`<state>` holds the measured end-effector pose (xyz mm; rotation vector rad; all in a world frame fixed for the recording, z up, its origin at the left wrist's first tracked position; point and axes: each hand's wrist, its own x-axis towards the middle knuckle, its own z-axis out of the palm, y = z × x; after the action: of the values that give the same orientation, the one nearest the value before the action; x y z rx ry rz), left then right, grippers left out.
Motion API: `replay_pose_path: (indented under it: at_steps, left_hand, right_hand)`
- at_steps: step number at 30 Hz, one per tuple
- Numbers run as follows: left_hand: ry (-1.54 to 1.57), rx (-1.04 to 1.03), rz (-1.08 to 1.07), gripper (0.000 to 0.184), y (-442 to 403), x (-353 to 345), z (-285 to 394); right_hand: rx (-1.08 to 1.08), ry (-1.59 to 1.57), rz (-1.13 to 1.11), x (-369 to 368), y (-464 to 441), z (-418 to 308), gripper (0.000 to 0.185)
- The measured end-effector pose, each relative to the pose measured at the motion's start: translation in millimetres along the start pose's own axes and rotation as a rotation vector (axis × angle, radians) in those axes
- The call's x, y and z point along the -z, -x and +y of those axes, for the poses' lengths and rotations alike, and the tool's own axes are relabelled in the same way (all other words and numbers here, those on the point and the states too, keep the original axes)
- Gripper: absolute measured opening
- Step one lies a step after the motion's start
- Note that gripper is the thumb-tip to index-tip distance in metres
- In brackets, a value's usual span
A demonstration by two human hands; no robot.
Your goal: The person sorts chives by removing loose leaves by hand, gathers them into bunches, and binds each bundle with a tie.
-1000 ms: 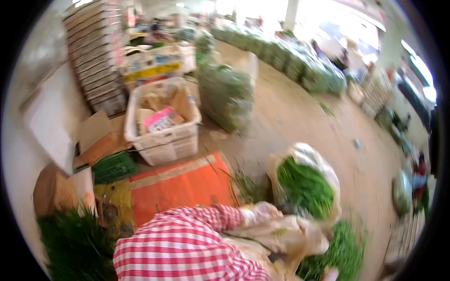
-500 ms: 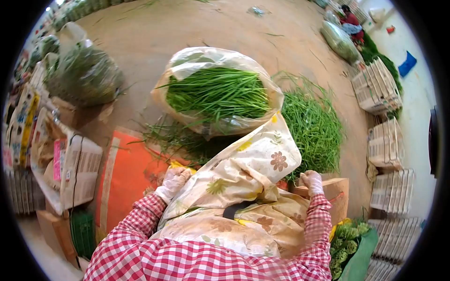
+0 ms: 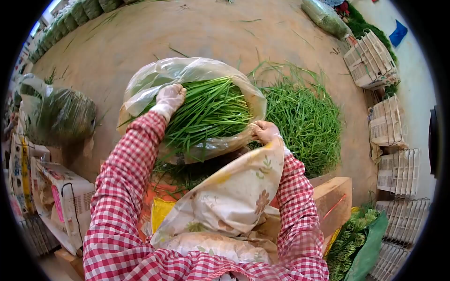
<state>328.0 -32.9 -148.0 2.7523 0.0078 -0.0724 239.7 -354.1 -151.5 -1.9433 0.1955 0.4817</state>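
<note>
We log one translucent plastic bag (image 3: 187, 64), mouth wide, full of long green stalks (image 3: 213, 110). Our right hand (image 3: 266, 131) pinches its near right rim. Our left hand (image 3: 170, 98), fingers curled closed, is inside the far left rim, against the stalks; we can't tell what it grips. Filled bag (image 3: 65, 114) near the floor's (image 3: 225, 37) left edge: greens inside.

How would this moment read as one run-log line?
left hand: at greens; right hand: gripping bag rim; bag: open, greens inside
</note>
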Motion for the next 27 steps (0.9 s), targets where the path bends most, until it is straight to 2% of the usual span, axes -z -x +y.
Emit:
replay_pose_path:
  at_steps: [1,3,4,5,7,8,9,11,12,13,15,17,19,21,23,25,26,27]
  left_hand:
    - [-0.184,0.034,-0.075,0.032,-21,2,-2]
    - [-0.236,-0.046,-0.04,0.033,-55,2,-17]
    - [-0.22,-0.178,0.063,0.042,-69,8,-19]
    - [-0.057,-0.296,0.086,0.044,-78,24,-11]
    - [0.087,-0.136,-0.015,0.04,-125,14,-19]
    - [-0.151,-0.06,0.037,0.03,-124,24,3]
    - [-0.159,-0.067,0.032,0.03,-122,25,20]
    - [0.035,-0.028,-0.317,0.032,-114,18,45]
    - [0.018,-0.215,-0.124,0.044,-110,-7,44]
    - [-0.09,-0.316,-0.02,0.049,-114,-37,39]
    - [0.028,-0.351,0.112,0.054,-112,-85,32]
    - [0.064,-0.297,0.077,0.051,-104,-103,35]
    - [0.044,-0.256,-0.012,0.048,-91,-110,41]
    - [0.137,-0.295,-0.005,0.043,-67,-104,51]
    - [0.199,-0.262,-0.05,0.033,-31,-91,72]
    - [0.328,-0.559,0.121,0.019,7,-99,77]
    - [0.333,-0.634,0.172,0.018,27,-102,81]
    - [0.339,-0.711,0.223,0.018,46,-104,83]
  right_hand:
    - [-0.084,-0.049,-0.055,-3,-12,0,0.026]
    - [-0.072,-0.058,-0.095,-8,-28,19,0.027]
    - [-0.107,-0.168,-0.113,-11,-28,21,0.026]
    - [-0.147,-0.278,-0.13,-15,-30,25,0.025]
    - [-0.18,-0.343,-0.129,-15,-36,30,0.022]
    - [-0.16,-0.519,-0.097,-18,-42,32,0.021]
    - [-0.139,-0.693,-0.061,-20,-47,32,0.021]
    - [-0.133,-0.742,-0.027,-27,-58,25,0.023]
    - [-0.122,-0.885,0.029,-36,-70,27,0.024]
    - [-0.11,-1.027,0.086,-46,-81,29,0.025]
    - [-0.094,-1.084,0.098,-63,-100,33,0.026]
    - [-0.146,-1.193,0.137,-73,-117,32,0.03]
    - [-0.149,-1.229,0.071,-80,-124,33,0.037]
    - [-0.166,-1.236,0.084,-82,-121,27,0.042]
    - [-0.118,-1.289,-0.014,-82,-113,26,0.054]
    - [-0.05,-1.118,0.007,-87,-85,25,0.055]
    - [0.195,-1.221,0.115,-105,-70,32,0.054]
    - [0.247,-1.293,0.197,-116,-53,38,0.054]
